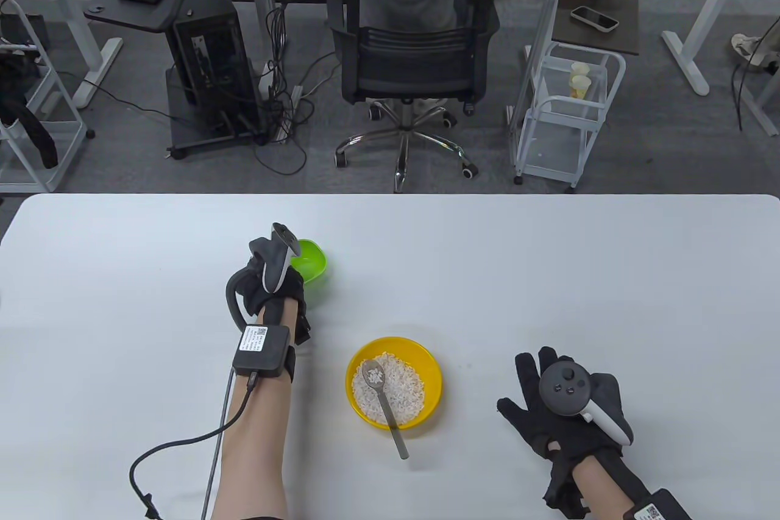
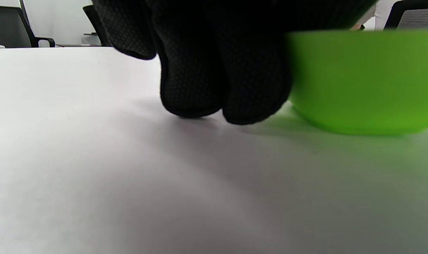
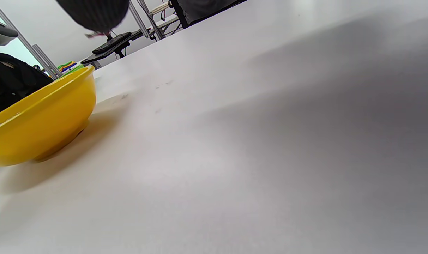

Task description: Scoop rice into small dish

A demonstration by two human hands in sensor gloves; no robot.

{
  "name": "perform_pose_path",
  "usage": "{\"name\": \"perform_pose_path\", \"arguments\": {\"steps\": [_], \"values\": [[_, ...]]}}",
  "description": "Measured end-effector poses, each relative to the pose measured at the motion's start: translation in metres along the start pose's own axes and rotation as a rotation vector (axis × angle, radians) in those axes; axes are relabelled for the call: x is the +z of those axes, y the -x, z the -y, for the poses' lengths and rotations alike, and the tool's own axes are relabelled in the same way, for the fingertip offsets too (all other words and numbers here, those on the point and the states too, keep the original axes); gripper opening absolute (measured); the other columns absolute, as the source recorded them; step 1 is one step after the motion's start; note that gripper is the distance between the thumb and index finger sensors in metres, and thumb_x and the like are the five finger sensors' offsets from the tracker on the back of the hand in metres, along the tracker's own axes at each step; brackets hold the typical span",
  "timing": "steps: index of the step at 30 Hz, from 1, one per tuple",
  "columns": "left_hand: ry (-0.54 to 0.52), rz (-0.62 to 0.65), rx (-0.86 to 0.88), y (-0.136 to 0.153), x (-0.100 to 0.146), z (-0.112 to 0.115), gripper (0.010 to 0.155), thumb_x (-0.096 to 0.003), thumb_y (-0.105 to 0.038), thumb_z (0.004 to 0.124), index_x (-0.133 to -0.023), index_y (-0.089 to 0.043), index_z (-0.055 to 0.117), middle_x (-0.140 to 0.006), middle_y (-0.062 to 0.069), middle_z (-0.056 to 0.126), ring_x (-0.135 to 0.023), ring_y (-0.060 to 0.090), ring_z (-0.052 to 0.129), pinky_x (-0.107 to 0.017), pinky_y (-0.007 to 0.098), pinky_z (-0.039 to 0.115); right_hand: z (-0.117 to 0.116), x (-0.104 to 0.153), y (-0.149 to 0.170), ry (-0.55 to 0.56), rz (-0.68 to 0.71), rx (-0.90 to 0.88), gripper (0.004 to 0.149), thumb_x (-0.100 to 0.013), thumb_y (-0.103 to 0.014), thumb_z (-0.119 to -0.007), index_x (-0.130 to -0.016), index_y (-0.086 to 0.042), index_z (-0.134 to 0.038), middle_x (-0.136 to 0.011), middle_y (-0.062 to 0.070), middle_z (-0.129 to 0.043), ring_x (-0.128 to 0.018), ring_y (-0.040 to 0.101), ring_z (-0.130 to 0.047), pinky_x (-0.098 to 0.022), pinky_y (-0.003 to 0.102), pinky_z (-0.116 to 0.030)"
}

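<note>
A small green dish (image 1: 314,261) stands on the white table (image 1: 548,276). My left hand (image 1: 277,288) is against its left side and holds it; in the left wrist view its fingers (image 2: 221,81) curl down to the table beside the dish (image 2: 365,81). A yellow bowl (image 1: 429,361) of white rice (image 1: 405,389) stands nearer the front. A metal spoon (image 1: 385,404) lies in it, with rice on its bowl and its handle sticking out over the near rim. My right hand (image 1: 548,404) lies flat and empty on the table, right of the yellow bowl (image 3: 41,123).
An office chair (image 1: 414,50), a computer cart (image 1: 201,56) and a white wire trolley (image 1: 567,111) stand beyond the table's far edge. A cable (image 1: 183,447) runs from my left wrist toward the front edge.
</note>
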State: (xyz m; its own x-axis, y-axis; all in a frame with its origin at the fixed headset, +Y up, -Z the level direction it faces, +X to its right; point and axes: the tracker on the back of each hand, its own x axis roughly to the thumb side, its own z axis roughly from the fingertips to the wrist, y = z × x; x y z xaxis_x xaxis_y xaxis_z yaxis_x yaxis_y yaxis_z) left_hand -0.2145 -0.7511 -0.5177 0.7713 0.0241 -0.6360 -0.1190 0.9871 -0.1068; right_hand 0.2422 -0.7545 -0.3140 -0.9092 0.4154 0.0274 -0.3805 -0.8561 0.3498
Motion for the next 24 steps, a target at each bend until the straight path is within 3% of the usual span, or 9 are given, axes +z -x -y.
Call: {"name": "perform_pose_path", "arguments": {"steps": [4,8,13,17,24], "values": [[0.014,0.018,-0.005,0.004,0.001,-0.003,0.054,-0.0502,-0.040,0.080,-0.101,-0.024,0.067,-0.053,-0.012,0.108,-0.062,0.012,0.105,-0.073,0.045,0.072,-0.001,0.000,-0.001,-0.005,-0.001,0.005,0.078,-0.059,-0.053,-0.058,-0.111,-0.018,-0.011,-0.110,0.022,0.009,-0.096,0.054,0.007,-0.059,0.079,-0.007],[-0.023,0.049,-0.018,0.012,0.014,-0.023,0.054,-0.0499,-0.039,0.080,-0.100,-0.024,0.067,-0.053,-0.011,0.108,-0.063,0.013,0.104,-0.073,0.045,0.072,0.000,0.001,-0.001,-0.006,0.002,0.005,0.078,-0.059,-0.053,-0.058,-0.111,-0.018,-0.011,-0.110,0.022,0.009,-0.096,0.054,0.007,-0.059,0.079,-0.007],[-0.089,0.203,-0.051,0.025,0.059,-0.056,0.054,-0.0503,-0.039,0.079,-0.101,-0.024,0.066,-0.054,-0.012,0.107,-0.063,0.013,0.104,-0.073,0.045,0.071,-0.002,0.002,-0.004,-0.008,0.019,0.013,0.078,-0.059,-0.053,-0.058,-0.111,-0.018,-0.011,-0.110,0.022,0.008,-0.096,0.054,0.007,-0.059,0.079,-0.008],[-0.157,0.300,-0.092,0.045,0.103,-0.067,0.055,-0.0501,-0.039,0.079,-0.101,-0.024,0.066,-0.054,-0.012,0.107,-0.063,0.013,0.104,-0.073,0.045,0.071,-0.005,0.004,-0.009,-0.017,0.039,0.034,0.078,-0.060,-0.053,-0.057,-0.111,-0.018,-0.010,-0.110,0.022,0.009,-0.096,0.054,0.007,-0.059,0.079,-0.008],[-0.186,0.376,-0.162,0.079,0.154,-0.047,0.055,-0.0499,-0.038,0.079,-0.101,-0.023,0.065,-0.053,-0.011,0.107,-0.062,0.014,0.104,-0.073,0.046,0.071,-0.007,0.009,-0.017,-0.008,0.064,0.067,0.078,-0.060,-0.053,-0.057,-0.111,-0.017,-0.010,-0.110,0.023,0.008,-0.096,0.055,0.006,-0.059,0.079,-0.009]]}}
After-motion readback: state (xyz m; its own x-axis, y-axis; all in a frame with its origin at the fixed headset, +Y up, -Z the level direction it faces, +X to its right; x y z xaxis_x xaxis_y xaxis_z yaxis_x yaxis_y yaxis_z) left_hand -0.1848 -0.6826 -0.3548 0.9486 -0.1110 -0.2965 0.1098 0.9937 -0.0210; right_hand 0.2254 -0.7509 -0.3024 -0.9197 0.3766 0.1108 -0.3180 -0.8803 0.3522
